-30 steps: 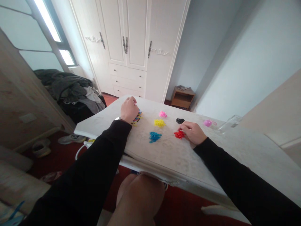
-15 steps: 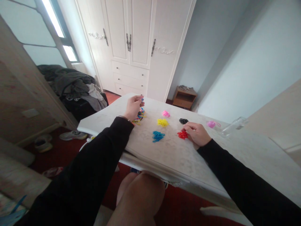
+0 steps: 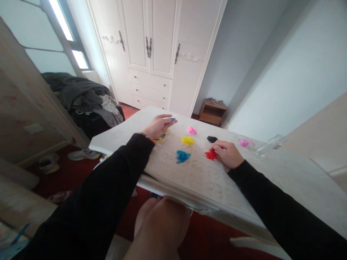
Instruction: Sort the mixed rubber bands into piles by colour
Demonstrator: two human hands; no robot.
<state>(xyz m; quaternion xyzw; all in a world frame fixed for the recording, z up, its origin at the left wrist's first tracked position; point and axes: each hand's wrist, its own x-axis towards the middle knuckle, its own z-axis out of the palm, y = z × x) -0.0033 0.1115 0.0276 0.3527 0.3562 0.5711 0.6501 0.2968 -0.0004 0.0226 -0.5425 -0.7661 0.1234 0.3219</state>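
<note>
My left hand [image 3: 159, 125] is above the far left of the table, its palm partly turned up. A small blue loop-like piece [image 3: 171, 119] is held at its fingers. Under this hand lies a mixed heap of coloured pieces [image 3: 163, 135], mostly hidden by it. My right hand [image 3: 227, 154] rests on the table against the red pile [image 3: 211, 155], fingers bent together; what they hold, if anything, is hidden. Separate piles of thin, loop-like pieces lie between the hands: blue [image 3: 183, 156], yellow [image 3: 188, 140] and pink [image 3: 192, 130]. A black pile [image 3: 212, 139] sits just beyond my right hand.
The white table [image 3: 187, 177] has its near edge above my knee. On its right side lie a pink object [image 3: 245, 143] and a clear glass or plastic container [image 3: 271, 145]. Beyond are a white wardrobe [image 3: 159, 43], a small wooden cabinet [image 3: 213, 112] and heaped clothes [image 3: 84, 95].
My left hand has moved a little right and its palm has turned upward, fingers stretching out with the blue piece. My right hand stays at the red pile.
</note>
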